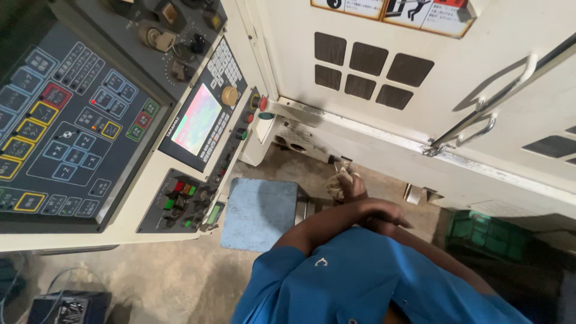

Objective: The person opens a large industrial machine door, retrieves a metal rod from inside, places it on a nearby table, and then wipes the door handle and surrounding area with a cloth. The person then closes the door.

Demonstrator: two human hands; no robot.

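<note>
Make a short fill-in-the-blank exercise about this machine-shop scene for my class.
1. The person's shirt is ____.
2. The person's forearms are ____ over each other.
3. The right hand holds a pale, crumpled ____.
4. The small lit screen sits on the machine's control ____.

Missing words: blue; crossed; rag; panel

Hidden and cut-off bits

The left hand (384, 213) lies over the right wrist, so part of the right hand (348, 185) is hidden, and the rag (337, 187) it grips barely shows. The panel (72, 114) runs off the left edge. The green crate (492, 231) is dark and blurry.
</note>
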